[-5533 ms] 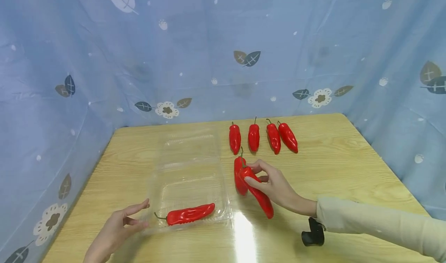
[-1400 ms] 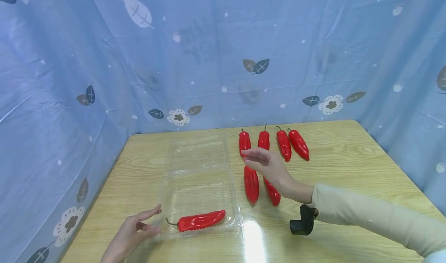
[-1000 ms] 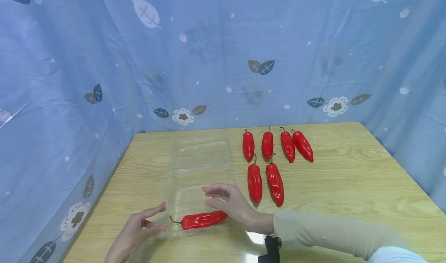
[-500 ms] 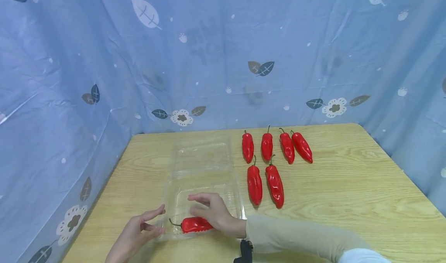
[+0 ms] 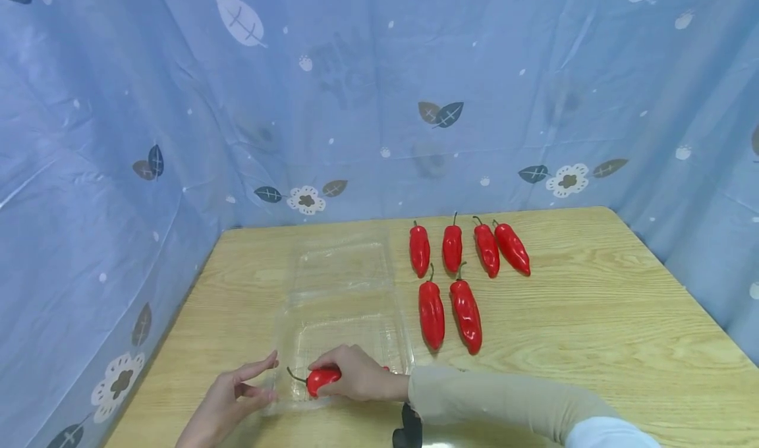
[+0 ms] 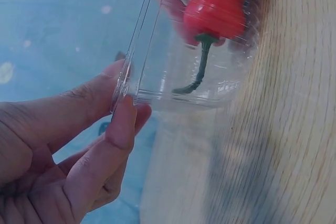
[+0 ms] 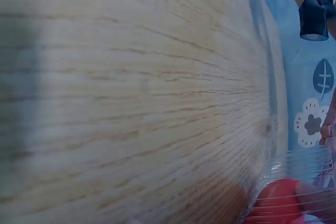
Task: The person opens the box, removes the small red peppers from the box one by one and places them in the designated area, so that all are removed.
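Observation:
A clear plastic clamshell container (image 5: 402, 329) lies with its lid folded back, away from me. My left hand (image 5: 225, 402) pinches its near left rim; the left wrist view shows thumb and fingers (image 6: 122, 121) on that edge. In the container's near part lies a red pepper (image 5: 320, 381) with a curved green stem, lengthwise left to right. My right hand (image 5: 358, 377) reaches in from the right and grips this pepper, covering its middle. Through the clear wall, the right wrist view catches part of the red pepper (image 7: 275, 200).
Right of the container, two red peppers (image 5: 431, 315) lie side by side. Behind them is a row of several more peppers (image 5: 452, 249). Light wood table (image 5: 563, 309) extends to the right; blue patterned cloth (image 5: 367, 105) hangs behind and left.
My right hand set a pepper down beside another right of the container, let go, then moved left into the container and took hold of the pepper there. My left hand stayed at the rim.

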The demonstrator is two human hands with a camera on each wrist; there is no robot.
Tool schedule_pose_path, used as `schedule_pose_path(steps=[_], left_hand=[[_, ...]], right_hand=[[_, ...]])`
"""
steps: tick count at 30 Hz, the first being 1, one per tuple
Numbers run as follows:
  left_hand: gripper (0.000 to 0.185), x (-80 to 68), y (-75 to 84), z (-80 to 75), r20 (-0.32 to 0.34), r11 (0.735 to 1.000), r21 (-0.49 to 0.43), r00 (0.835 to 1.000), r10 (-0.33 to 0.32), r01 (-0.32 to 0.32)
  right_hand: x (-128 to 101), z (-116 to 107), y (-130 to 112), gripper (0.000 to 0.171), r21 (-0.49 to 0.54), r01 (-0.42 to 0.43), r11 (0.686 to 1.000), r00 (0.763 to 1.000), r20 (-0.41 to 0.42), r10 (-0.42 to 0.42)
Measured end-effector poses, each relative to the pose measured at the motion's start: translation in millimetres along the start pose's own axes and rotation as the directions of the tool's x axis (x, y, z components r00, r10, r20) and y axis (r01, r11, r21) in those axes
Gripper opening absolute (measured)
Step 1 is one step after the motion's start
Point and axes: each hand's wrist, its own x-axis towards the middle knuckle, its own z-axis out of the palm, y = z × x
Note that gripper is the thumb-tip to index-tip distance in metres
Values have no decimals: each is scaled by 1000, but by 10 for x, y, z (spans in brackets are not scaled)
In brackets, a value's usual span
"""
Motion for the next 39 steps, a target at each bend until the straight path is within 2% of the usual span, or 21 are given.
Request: schedule_pose_path(steps=[2, 5, 9, 13, 17, 19, 24, 26, 29, 34, 36, 37, 39], left_hand=[[65, -9, -7, 6, 8, 1000, 15, 1000, 8, -8], [66, -28, -15, -10, -1, 999, 41, 1000, 0, 0], [65, -57, -27, -61, -23, 997, 80, 1000, 5, -4], [65, -52, -27, -62, -12, 997, 74, 1000, 22, -21], [65, -30, -14, -33, -10, 997, 74, 1000, 17, -16], [64, -24, -9, -20, -13, 997, 83, 1000, 10, -9], [65, -14, -6, 6, -11, 996, 89, 1000, -12, 13], [66, -13, -11, 3, -11, 996, 90, 1000, -22, 23], [65, -20, -18, -1, -12, 995, 101, 1000, -11, 12], [64, -25, 4, 2, -18, 992, 123, 1000, -2, 4], [65, -27, 12, 2, -15, 992, 125, 1000, 0, 1], [64, -32, 12, 3, -12, 992, 124, 1000, 0, 1], [63, -44, -14, 1, 5, 992, 124, 1000, 17, -17]], right_hand=[[-18, 4, -1, 34, -17, 27, 1000, 1000, 1, -27], [-26, 9, -16, 36, -146, 142, 979, 989, -16, -145], [-30, -2, -53, 41, -365, 278, 889, 949, -42, -314], [-64, -49, -38, 45, -438, 316, 841, 918, -84, -389], [-89, -154, -3, 47, -502, 339, 795, 869, -158, -470], [-104, -215, 4, 48, -490, 346, 800, 858, -181, -481], [-181, -356, -25, 48, -319, 376, 870, 860, -230, -456], [-217, -404, -59, 47, -245, 390, 888, 854, -265, -448], [-287, -500, -115, 48, -180, 403, 897, 833, -333, -441], [-423, -752, -146, 48, -153, 401, 903, 770, -479, -423], [-501, -857, -129, 47, -127, 389, 913, 756, -522, -394], [-549, -904, -114, 47, -105, 378, 920, 757, -537, -373], [-655, -981, -62, 46, -108, 356, 928, 747, -564, -352]])
